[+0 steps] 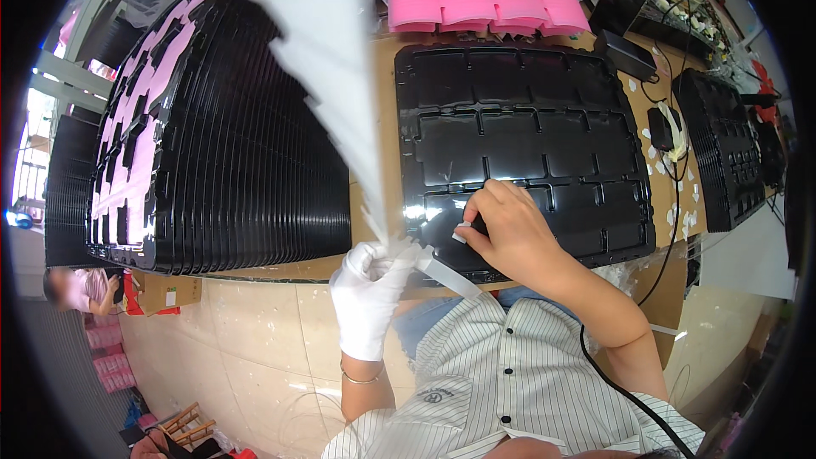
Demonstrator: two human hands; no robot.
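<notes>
My left hand [367,302], in a white glove, is closed around the lower end of a long white sheet [327,59] with a jagged edge. The sheet rises high past the left of the tray, its upper part blurred. A pale translucent strip [450,276] hangs from the same hand toward my shirt. Bare, my right hand [514,225] pinches a small white piece [460,233] between thumb and fingers. It is over the near left part of a shiny black plastic tray [518,149] with shallow rectangular compartments; whether it touches the tray is unclear.
A tall stack of black trays [255,153], with pink in the outermost one, stands at left. Pink folded sheets [484,4] lie beyond the tray. At right are a black box [627,55], a cable [674,221], white scraps and more stacked trays [727,153]. Another person [85,291] is far left.
</notes>
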